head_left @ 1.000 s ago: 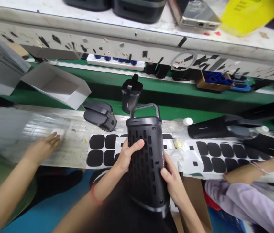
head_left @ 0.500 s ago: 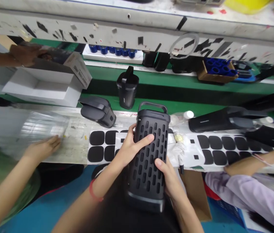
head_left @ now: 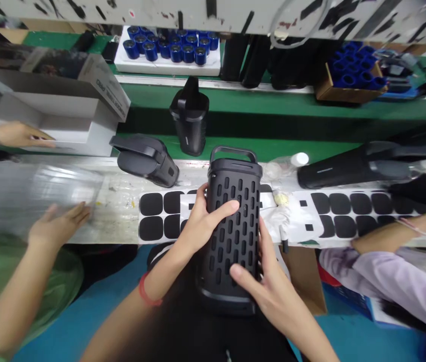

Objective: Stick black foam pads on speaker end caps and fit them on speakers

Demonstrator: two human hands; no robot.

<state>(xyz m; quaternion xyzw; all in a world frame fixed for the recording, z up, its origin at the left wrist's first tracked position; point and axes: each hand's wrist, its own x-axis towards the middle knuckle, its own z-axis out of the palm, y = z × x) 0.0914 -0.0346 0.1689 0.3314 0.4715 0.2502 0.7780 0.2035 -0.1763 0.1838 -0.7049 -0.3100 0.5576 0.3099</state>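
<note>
A black slotted case [head_left: 231,236] is held above the bench edge [head_left: 118,221] by the left hand [head_left: 201,221] and the right hand [head_left: 269,276], each grip partly closed around a side (its handle [head_left: 233,149] is left untouched).

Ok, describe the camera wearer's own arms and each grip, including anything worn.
The left grip is a bare, ungloved hand, with a plain red band around the wrist. The right grip is also ungloved, with no band or watch visible. No sleeves show on either forearm. Black clothing shows between the arms.
</note>
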